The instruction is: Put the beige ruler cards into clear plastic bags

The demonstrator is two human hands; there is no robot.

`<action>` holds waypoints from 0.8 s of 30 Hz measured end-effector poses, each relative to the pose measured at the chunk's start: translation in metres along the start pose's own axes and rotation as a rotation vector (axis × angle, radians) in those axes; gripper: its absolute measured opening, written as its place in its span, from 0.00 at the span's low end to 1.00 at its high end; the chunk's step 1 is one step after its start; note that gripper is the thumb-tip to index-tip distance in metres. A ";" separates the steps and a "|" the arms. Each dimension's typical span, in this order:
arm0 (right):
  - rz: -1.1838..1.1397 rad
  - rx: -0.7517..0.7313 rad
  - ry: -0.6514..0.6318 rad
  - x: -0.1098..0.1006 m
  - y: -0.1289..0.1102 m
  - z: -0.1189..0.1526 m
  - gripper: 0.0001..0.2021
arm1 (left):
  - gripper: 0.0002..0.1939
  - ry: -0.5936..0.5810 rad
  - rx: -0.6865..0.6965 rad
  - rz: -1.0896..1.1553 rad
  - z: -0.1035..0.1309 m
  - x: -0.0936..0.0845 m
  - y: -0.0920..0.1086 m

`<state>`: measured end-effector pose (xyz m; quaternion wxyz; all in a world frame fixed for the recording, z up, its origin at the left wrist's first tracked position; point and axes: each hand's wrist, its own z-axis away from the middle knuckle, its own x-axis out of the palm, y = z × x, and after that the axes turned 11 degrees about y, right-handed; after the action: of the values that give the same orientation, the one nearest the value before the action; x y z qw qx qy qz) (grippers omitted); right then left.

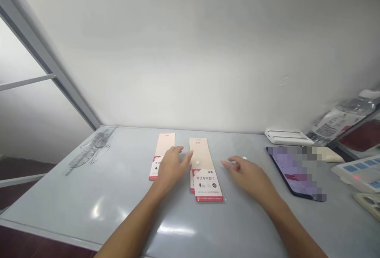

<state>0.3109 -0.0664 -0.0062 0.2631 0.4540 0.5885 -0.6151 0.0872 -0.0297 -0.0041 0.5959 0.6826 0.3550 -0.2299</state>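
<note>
Three flat ruler-set packets in pale cream with red-edged white labels lie on the grey table. The left packet (165, 143) is apart from the others, its right side partly covered by my left hand (172, 167). That hand is open, thumb and fingers spread, in the gap between packets. To its right, the front packet (208, 186) overlaps the packet beneath it (192, 184), which shows only along its left side and top. A round white button (197, 163) shows on the pair. My right hand (245, 174) is just right of them, fingers loosely bent and apart, holding nothing.
A phone (297, 174) lies on the right. Behind it are a white slotted device (287, 137) and a leaning clear bottle (341, 119). A white box with blue panels (359, 172) sits at far right. A white wall (190, 71) bounds the table's back.
</note>
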 end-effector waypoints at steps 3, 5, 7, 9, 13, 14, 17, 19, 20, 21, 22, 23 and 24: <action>0.088 0.064 0.133 -0.009 0.023 -0.014 0.23 | 0.29 0.010 -0.057 -0.137 -0.015 -0.013 -0.010; 0.190 0.131 0.203 -0.013 0.038 -0.021 0.25 | 0.31 0.032 -0.096 -0.235 -0.024 -0.021 -0.018; 0.258 0.194 0.196 -0.013 0.049 -0.025 0.29 | 0.35 0.030 -0.153 -0.344 -0.031 -0.028 -0.026; 0.293 0.237 0.149 -0.011 0.056 -0.028 0.32 | 0.38 0.003 -0.209 -0.444 -0.036 -0.032 -0.033; 0.314 0.289 0.098 -0.005 0.064 -0.032 0.36 | 0.41 -0.051 -0.270 -0.564 -0.041 -0.033 -0.041; 0.300 0.305 0.090 -0.003 0.066 -0.032 0.37 | 0.41 -0.066 -0.275 -0.572 -0.041 -0.033 -0.042; 0.211 0.320 0.059 -0.001 0.072 -0.034 0.36 | 0.39 -0.111 -0.290 -0.566 -0.044 -0.033 -0.042; 0.141 0.302 0.068 0.000 0.073 -0.035 0.33 | 0.39 -0.120 -0.307 -0.546 -0.044 -0.034 -0.042; 0.104 0.291 0.087 -0.001 0.071 -0.035 0.31 | 0.39 -0.119 -0.318 -0.530 -0.044 -0.035 -0.042; 0.063 0.277 0.114 -0.002 0.069 -0.035 0.27 | 0.40 -0.121 -0.331 -0.509 -0.043 -0.035 -0.041; 0.019 0.258 0.144 -0.003 0.065 -0.035 0.24 | 0.40 -0.124 -0.347 -0.491 -0.043 -0.036 -0.041; -0.028 0.235 0.173 -0.005 0.059 -0.034 0.20 | 0.39 -0.126 -0.358 -0.480 -0.043 -0.036 -0.040; -0.075 0.205 0.196 -0.007 0.053 -0.032 0.17 | 0.38 -0.127 -0.364 -0.476 -0.042 -0.037 -0.040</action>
<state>0.3677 -0.0457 -0.0227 0.1333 0.5142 0.5620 -0.6340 0.0285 0.0053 0.0051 0.6587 0.4465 0.5026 -0.3380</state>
